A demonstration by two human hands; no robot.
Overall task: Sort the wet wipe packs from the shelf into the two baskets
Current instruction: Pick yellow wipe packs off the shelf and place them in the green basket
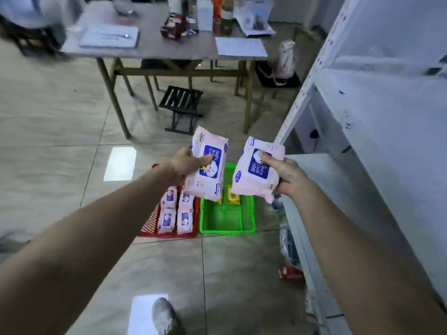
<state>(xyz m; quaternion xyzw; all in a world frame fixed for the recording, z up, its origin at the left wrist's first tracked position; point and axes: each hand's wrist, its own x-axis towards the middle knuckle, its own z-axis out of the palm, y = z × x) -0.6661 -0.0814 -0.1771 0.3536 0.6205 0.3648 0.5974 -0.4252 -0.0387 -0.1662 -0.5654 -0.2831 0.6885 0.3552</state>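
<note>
We hold 2 pink packs above the baskets: L hand [183, 165] fingers wrapped round 1 pack [208, 163], R hand [287, 175] thumb & fingers pinching the other [256, 168]. Red basket [147, 226] has 4 pink packs, green basket [227, 218] yellow ones. Shelf [362, 112] at R.

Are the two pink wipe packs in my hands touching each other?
Apart. The head view shows floor and green basket in the gap between the left pack and the right pack.
</note>
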